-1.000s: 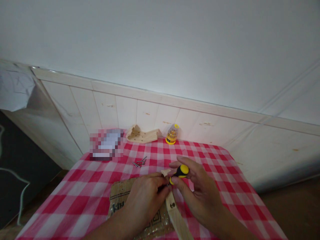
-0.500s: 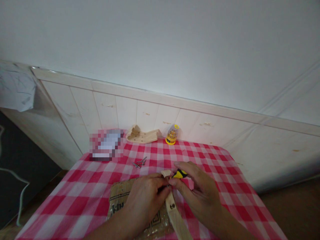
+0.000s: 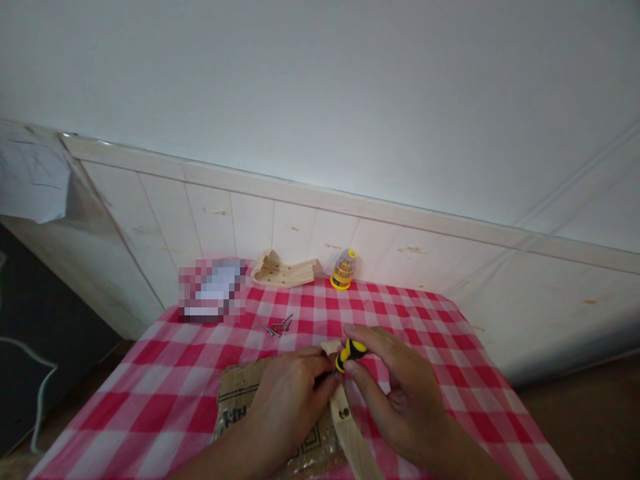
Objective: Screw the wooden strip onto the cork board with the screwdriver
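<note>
The right hand [image 3: 400,400], fingers closed around a stubby yellow-and-black screwdriver [image 3: 351,351] whose handle has rolled and dipped lower within the second, appears to turn it against the end of a wooden strip [image 3: 350,433] that the curled left hand [image 3: 290,400] pinches steady over cardboard [image 3: 235,400] on a checked tablecloth [image 3: 150,400].

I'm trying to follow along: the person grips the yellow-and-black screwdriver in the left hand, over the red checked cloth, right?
Not quite: the head view shows the screwdriver in the right hand, over the red checked cloth.
</note>
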